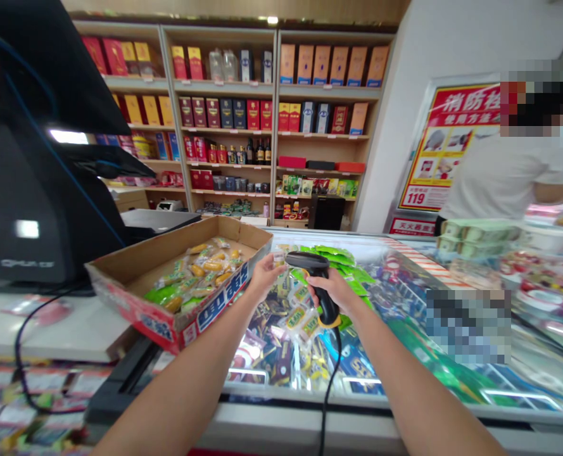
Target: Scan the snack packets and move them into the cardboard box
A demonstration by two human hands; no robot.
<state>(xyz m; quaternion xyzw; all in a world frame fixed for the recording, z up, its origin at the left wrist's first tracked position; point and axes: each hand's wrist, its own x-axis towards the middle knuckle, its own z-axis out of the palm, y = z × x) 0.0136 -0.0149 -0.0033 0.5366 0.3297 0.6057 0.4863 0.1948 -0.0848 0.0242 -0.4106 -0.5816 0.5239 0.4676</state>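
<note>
The right hand (339,292) is closed around a black scanner (328,305); the left hand (264,280) pinches a small packet (278,257) near the carton (160,326).

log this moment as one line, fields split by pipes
left hand: holding small pale packet | right hand: gripping black plastic scanner with yellow trim | at left: open brown cardboard box holding yellow clear-wrapped packets

The right grip (331,286) holds a black scanner (316,262) — the left grip (264,277), a small packet (278,257) beside it.
</note>
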